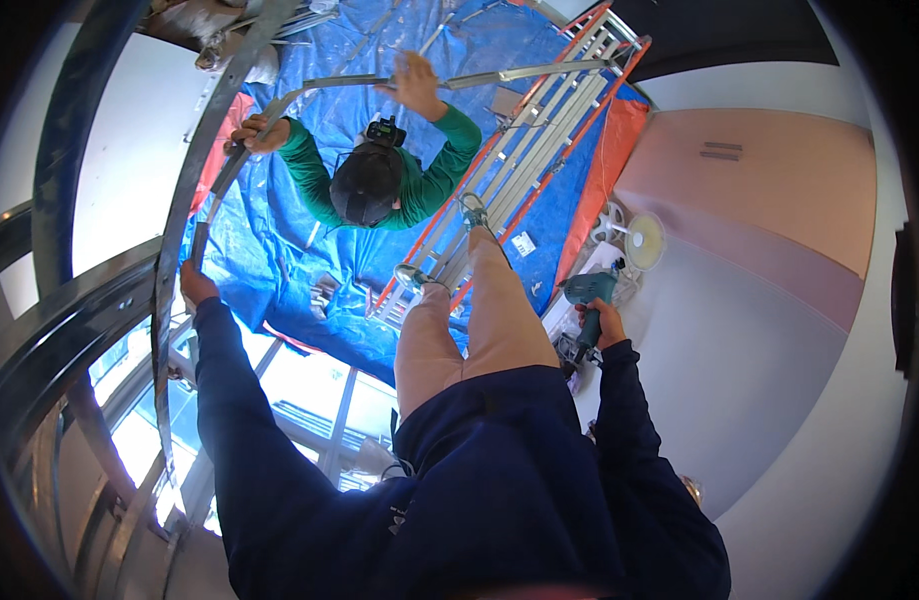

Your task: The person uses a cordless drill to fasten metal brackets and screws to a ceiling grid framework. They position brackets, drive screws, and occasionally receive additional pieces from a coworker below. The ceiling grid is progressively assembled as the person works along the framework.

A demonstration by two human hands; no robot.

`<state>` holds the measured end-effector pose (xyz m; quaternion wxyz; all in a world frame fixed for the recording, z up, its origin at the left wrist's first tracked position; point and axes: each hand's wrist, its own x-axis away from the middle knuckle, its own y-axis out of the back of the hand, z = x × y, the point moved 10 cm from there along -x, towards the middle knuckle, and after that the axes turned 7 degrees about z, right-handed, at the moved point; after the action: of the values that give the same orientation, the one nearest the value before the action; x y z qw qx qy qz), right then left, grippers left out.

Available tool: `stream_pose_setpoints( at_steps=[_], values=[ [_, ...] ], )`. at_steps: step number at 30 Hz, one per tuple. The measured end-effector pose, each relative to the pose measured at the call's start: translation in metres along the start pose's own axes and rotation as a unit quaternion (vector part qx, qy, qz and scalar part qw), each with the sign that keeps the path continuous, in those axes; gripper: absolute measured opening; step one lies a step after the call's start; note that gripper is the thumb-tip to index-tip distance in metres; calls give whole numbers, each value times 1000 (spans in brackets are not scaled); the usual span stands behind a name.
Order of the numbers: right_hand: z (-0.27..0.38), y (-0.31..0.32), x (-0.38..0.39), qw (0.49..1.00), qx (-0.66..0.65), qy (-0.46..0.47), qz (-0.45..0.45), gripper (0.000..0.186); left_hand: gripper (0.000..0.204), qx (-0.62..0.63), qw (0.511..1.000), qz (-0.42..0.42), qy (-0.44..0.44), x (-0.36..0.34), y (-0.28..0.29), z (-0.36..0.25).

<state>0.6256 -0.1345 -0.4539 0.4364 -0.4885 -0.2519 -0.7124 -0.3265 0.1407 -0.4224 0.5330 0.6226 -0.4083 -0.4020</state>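
Observation:
On the left, my left hand (197,284) is closed around the near end of a long thin metal channel (224,178), beside the curved metal framing (74,305). The channel runs away from me and, bent in the fisheye picture, passes a co-worker below. My right hand (607,322) grips the handle of a green power drill (585,288), held out at my right side with its dark nose pointing down. The co-worker, in green sleeves and a dark cap (365,186), holds the channel with one hand (259,134); the other hand (415,84) is blurred near it.
My feet (472,209) are on or over an orange-railed ladder (539,150). Blue sheeting (279,285) covers the floor below. A round-headed white fan (643,243) stands by the right wall. Bright windows (304,390) lie at lower left, bags (249,55) at upper left.

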Motion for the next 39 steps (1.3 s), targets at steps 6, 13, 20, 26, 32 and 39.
stream_pose_setpoints(
  at_steps=[6, 13, 20, 26, 32, 39],
  values=[
    [-1, -4, 9, 1000, 12, -20, -16, 34, 25, -120, 989, 5, 81, -23, 20, 14],
    [-2, -1, 15, 998, 50, -11, -20, 37, 57, -146, 988, 33, 48, -64, -15, 41],
    [10, -15, 8, 993, 112, 24, 2, 38, 92, -8, 989, 138, 56, -2, -44, 5],
    [31, -44, 15, 984, 156, 85, 3, 51, 58, 159, 962, 208, -80, 163, -22, -92],
    [59, -89, 26, 961, 245, 122, 26, 74, 46, 287, 917, 276, -11, 304, 15, -152],
    [78, -140, 42, 849, 474, 203, 118, 92, 41, 431, 865, 233, 111, 347, 52, -166]
  ],
)
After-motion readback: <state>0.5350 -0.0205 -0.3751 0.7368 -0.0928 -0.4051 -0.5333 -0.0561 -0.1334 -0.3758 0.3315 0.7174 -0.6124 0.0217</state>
